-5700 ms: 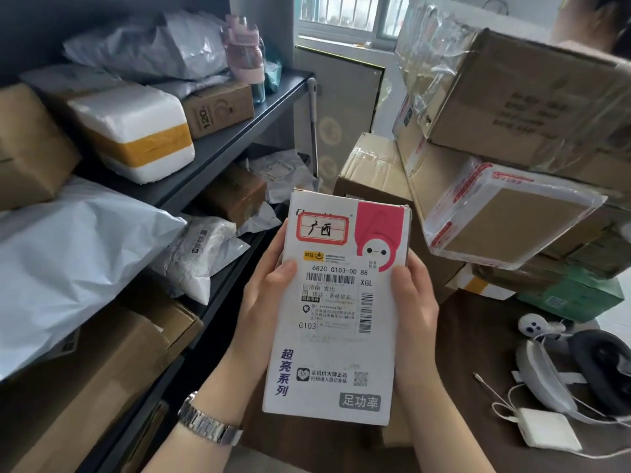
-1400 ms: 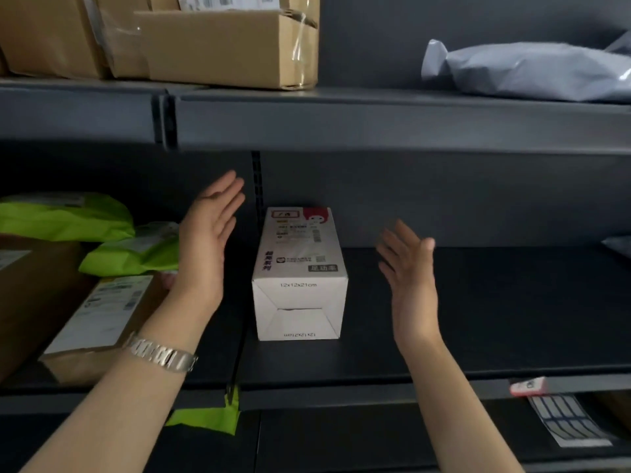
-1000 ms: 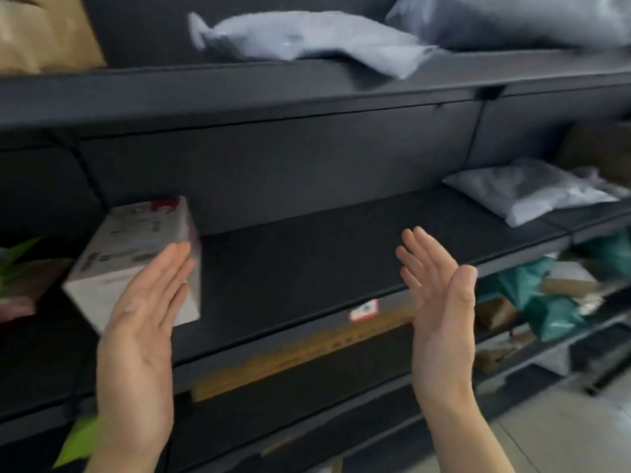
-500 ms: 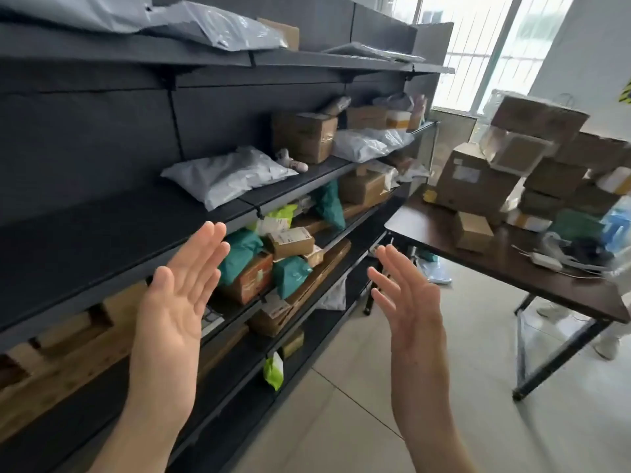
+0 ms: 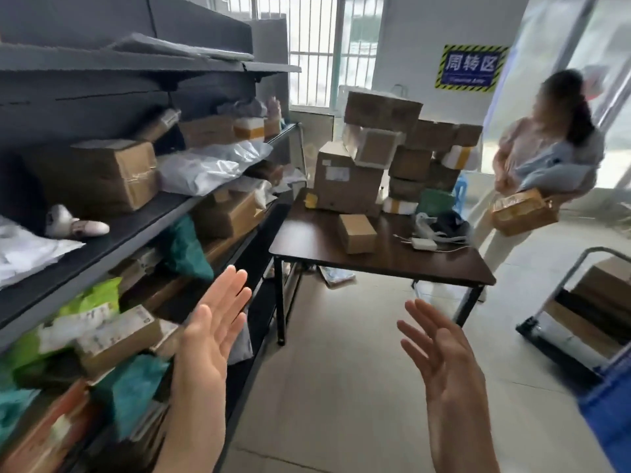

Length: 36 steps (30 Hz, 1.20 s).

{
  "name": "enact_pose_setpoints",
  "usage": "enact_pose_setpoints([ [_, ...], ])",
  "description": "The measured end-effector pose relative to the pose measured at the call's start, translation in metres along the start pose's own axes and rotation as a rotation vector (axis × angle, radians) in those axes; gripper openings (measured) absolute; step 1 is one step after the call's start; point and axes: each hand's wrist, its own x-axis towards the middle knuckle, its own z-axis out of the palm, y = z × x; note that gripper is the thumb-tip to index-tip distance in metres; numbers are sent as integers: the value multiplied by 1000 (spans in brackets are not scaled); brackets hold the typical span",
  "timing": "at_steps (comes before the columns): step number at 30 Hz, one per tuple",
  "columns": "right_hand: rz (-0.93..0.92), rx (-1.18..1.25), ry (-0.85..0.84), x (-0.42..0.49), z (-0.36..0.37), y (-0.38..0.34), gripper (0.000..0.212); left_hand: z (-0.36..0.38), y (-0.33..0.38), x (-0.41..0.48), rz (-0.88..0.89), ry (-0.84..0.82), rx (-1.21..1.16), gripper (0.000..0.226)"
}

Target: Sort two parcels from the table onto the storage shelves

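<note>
My left hand (image 5: 208, 339) and my right hand (image 5: 440, 353) are raised in front of me, palms facing each other, fingers spread, holding nothing. Ahead stands the dark brown table (image 5: 314, 240) with a stack of cardboard parcels (image 5: 386, 151) at its far side and one small brown box (image 5: 356, 233) alone near the front. The dark storage shelves (image 5: 143, 220) run along my left, filled with boxes and plastic mailers. The white and pink box I held earlier is out of view.
A person (image 5: 546, 158) stands right of the table holding a taped parcel (image 5: 524, 211). A white charger and cables (image 5: 425, 242) lie on the table. A trolley with boxes (image 5: 587, 308) stands at the right. Tiled floor (image 5: 341, 387) lies between me and the table.
I set the white and pink box on a shelf and let go. The view has since swung right from the shelves toward the table, with both hands still raised and empty.
</note>
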Motion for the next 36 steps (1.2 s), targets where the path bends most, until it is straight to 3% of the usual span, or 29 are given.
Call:
enact_pose_setpoints([
  [7,-110,-47,142,152,6,-17,36,96,-36,156,-18,-166,29,46],
  [15,-111,42,249,326,-34,24,52,198,-127,292,-138,-130,-162,48],
  [23,-46,23,58,514,-35,67,48,275,-210,409,-157,28,-62,42],
  [26,-45,6,24,569,-28,82,49,286,-238,443,-199,97,-47,52],
  [36,39,-73,-29,717,16,170,47,307,-333,580,-258,120,36,49],
])
